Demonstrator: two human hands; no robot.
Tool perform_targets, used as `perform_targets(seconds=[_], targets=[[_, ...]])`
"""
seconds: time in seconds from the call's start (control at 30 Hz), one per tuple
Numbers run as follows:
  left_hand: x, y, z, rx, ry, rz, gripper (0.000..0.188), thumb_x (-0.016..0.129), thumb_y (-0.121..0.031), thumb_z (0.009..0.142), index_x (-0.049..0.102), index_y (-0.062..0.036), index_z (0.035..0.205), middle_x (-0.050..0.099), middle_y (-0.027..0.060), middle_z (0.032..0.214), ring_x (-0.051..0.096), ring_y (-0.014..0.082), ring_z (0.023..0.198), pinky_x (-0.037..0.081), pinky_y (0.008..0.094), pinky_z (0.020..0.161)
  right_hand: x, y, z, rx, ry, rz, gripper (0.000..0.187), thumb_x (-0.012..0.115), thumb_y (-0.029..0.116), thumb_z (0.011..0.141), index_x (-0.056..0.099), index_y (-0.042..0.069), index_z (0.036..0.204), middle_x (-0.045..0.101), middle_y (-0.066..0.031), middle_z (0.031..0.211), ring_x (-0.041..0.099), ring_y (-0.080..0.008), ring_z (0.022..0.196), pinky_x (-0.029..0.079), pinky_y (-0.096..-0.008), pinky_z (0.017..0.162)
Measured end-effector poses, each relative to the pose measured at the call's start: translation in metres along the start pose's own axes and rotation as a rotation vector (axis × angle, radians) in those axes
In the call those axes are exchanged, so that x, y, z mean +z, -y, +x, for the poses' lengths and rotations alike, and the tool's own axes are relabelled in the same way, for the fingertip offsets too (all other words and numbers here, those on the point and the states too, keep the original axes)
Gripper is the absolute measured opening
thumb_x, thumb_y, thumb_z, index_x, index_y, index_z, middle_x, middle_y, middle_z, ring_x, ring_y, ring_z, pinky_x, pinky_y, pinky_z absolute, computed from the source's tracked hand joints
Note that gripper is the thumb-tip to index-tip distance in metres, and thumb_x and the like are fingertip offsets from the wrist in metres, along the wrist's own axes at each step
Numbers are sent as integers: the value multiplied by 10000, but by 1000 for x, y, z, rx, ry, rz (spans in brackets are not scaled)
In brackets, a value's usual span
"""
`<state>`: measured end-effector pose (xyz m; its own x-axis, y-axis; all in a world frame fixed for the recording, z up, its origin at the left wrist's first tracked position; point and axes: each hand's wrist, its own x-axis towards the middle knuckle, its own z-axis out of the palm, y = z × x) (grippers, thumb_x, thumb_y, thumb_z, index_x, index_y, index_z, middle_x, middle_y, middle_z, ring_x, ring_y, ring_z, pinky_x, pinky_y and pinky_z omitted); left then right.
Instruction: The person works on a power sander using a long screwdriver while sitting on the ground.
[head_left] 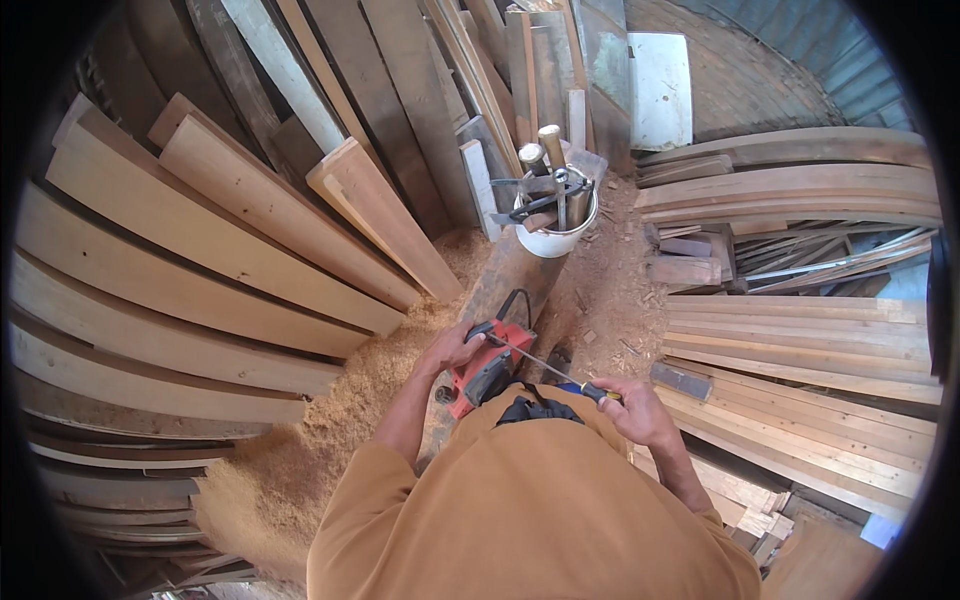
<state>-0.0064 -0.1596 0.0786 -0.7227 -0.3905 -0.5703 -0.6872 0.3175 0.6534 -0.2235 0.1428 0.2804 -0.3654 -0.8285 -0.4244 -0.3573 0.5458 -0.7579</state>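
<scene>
A red and black electric planer (513, 338) lies tilted close in front of my body, over a wooden plank (535, 275). My left hand (458, 347) is closed on its far end, by the black part. In my closed right hand (638, 411) is a long screwdriver (598, 392) with a yellow and black handle. Its thin shaft slants up and left across to the planer, its tip near my left fingers. Whether the tip sits in a screw is too small to see. A black cord (517, 296) loops beyond the planer.
A white bucket (550, 243) full of hammers and other hand tools stands at the plank's far end. Long boards (200, 285) fan out on the left; stacked planks (800, 335) line the right. Sawdust (290, 475) is heaped at left, and wood chips litter the ground (610, 290).
</scene>
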Motion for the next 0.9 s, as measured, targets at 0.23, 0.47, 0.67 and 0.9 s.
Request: perform_targets(seconds=[0.23,0.47,0.67,0.9], targets=[[2,1,0,6,-15,-2,477,592,-433,981,632,-100,1321,716,263,1136,677,448,1095,517,522,957,10,16,-8,-27,-38,-220,397,597,154,885,704,-71,1193,726,-284,1151,720,-413,1063,566,-448,920],[0,-2,2,42,-12,56,501,612,-445,963,635,-92,1318,720,253,1145,679,435,1098,519,518,954,14,19,1,275,178,340,372,601,191,921,628,9,1244,717,-247,1032,702,-428,948,554,-512,840],[2,4,2,56,-33,49,486,617,-440,953,646,-92,1291,723,252,1117,683,435,1086,524,512,937,20,49,-3,-109,68,-445,348,599,127,874,640,16,1201,706,-255,966,692,-423,834,545,-522,721],[2,8,1,77,-82,51,478,616,-455,959,645,-100,1277,723,250,1108,681,439,1082,524,512,924,18,45,-1,-186,-13,-515,395,647,111,855,666,29,1241,712,-247,1014,715,-397,883,563,-512,766]])
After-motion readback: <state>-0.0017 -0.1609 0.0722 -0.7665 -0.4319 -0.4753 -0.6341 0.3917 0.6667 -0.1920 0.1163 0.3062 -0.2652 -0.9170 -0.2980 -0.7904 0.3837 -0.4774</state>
